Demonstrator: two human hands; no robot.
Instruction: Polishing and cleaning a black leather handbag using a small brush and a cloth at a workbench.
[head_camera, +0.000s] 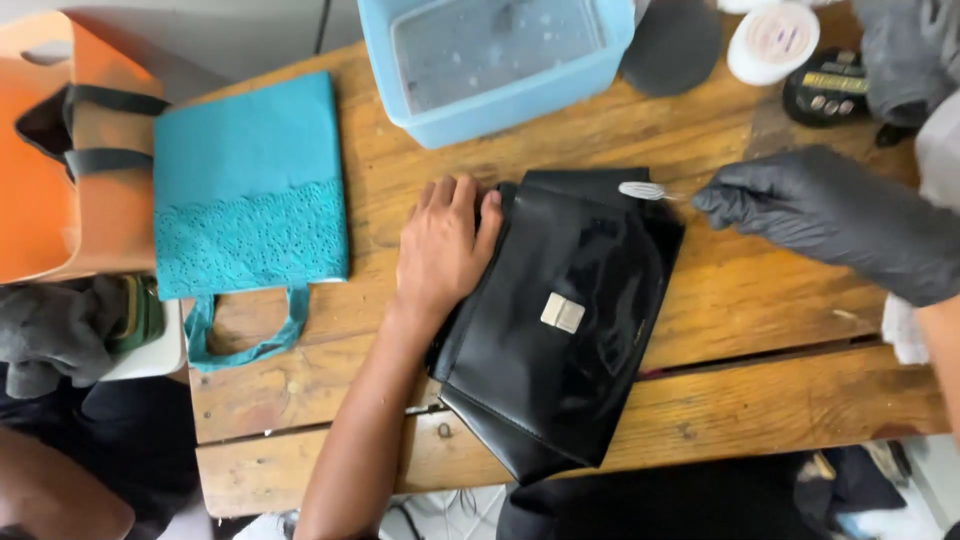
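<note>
Seen from the head camera: bare left hand (445, 245) spread flat, pressing the black glossy handbag (560, 320) down on the wooden table (760, 300), while gloved right hand (800, 205) pinches a small brush (643, 190) at the bag's upper edge. Likely mid-way through brushing the flap; next calls for steady strokes across the surface, bag kept pinned

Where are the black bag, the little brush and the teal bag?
black bag (560, 330): head view, on its glossy front flap.
little brush (642, 190): head view, on its pale bristle head.
teal bag (245, 185): head view, on its flat body.
</note>
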